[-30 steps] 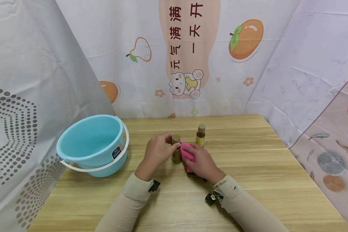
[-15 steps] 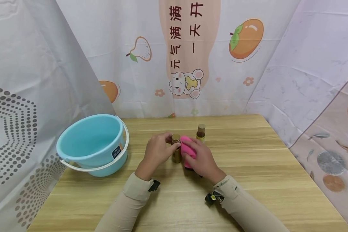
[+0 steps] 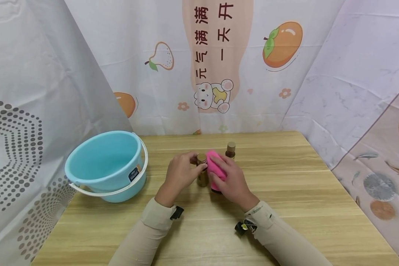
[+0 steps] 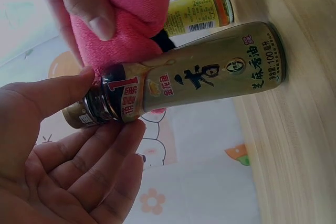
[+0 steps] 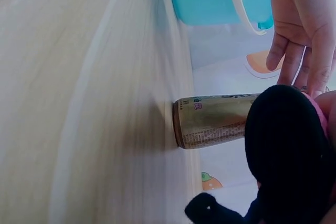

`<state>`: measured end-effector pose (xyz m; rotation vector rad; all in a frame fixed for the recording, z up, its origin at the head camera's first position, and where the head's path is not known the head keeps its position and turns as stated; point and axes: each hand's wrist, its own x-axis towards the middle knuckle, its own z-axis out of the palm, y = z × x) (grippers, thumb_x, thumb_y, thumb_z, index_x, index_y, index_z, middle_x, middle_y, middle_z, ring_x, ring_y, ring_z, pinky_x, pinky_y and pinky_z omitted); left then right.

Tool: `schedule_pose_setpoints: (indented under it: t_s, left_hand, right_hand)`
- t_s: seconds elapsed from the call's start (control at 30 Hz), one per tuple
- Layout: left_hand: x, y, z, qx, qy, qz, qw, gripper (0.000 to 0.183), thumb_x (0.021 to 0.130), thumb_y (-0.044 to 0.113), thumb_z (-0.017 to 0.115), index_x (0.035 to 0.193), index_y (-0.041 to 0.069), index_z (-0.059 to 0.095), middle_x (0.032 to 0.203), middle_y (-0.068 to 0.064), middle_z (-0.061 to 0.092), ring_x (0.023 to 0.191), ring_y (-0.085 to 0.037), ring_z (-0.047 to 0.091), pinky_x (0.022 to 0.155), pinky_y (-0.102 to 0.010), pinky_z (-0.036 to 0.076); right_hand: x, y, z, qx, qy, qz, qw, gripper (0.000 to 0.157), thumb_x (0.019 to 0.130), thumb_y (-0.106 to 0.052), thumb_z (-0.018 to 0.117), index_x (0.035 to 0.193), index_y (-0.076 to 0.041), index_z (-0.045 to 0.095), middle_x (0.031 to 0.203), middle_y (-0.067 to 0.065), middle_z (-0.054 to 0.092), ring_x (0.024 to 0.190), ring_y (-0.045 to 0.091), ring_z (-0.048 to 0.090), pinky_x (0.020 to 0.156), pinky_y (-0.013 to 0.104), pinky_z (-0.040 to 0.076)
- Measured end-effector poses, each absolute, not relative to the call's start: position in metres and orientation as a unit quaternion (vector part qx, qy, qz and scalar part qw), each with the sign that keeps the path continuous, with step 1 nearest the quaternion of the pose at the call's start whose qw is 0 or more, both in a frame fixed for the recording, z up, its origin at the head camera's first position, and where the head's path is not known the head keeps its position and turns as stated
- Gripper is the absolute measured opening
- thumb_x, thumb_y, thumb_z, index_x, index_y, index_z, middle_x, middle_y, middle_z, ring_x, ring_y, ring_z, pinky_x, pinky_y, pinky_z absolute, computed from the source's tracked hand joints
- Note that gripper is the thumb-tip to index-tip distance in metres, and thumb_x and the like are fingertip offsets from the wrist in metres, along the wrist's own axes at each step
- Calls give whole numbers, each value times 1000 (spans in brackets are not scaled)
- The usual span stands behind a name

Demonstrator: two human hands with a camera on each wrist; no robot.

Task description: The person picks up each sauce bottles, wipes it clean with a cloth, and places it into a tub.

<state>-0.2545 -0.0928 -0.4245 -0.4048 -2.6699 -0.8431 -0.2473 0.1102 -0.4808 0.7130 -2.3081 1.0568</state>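
Note:
A sesame oil bottle point(image 3: 203, 180), gold-labelled with a gold cap, stands upright on the table. My left hand point(image 3: 179, 173) pinches its neck between thumb and fingers, as the left wrist view shows with the bottle's label point(image 4: 210, 72) facing the camera. My right hand point(image 3: 234, 181) grips a bunched pink cloth point(image 3: 216, 168) right at the bottle's upper right side. In the right wrist view the cloth's black part point(image 5: 289, 140) covers the bottle's upper portion. Behind the right hand stands a second brown bottle point(image 3: 231, 149), with a yellow label point(image 4: 199, 13), partly hidden.
A light blue bucket point(image 3: 113, 184) with a white handle stands at the left of the wooden table point(image 3: 302, 184). A printed curtain point(image 3: 173, 92) hangs along the table's back edge.
My right hand's cloth has shifted up along the bottle's side toward its cap, covering more of the second bottle's label. The left hand and the sesame oil bottle have stayed put.

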Motion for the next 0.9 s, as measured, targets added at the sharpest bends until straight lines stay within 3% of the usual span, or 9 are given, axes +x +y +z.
schedule_pose_setpoints:
  t_s: [0.5, 0.9]
  left_hand:
    - [-255, -92, -425, -137, -933, -296, 156, 26, 89, 39, 82, 100, 17, 75, 93, 1, 79, 90, -20, 75, 72, -39, 58]
    - [-254, -93, -425, -135, -933, -294, 158, 32, 89, 41, 82, 109, 17, 76, 95, 3, 79, 92, -18, 75, 77, -41, 59]
  right_hand:
    - [-248, 110, -486, 243, -878, 353, 212, 53, 92, -22, 79, 142, -16, 64, 142, 14, 62, 111, 28, 68, 82, 43, 62]
    - [-246, 108, -486, 216, -912, 323, 132, 53, 93, -27, 78, 143, -15, 64, 140, 14, 63, 107, 28, 69, 88, 45, 60]
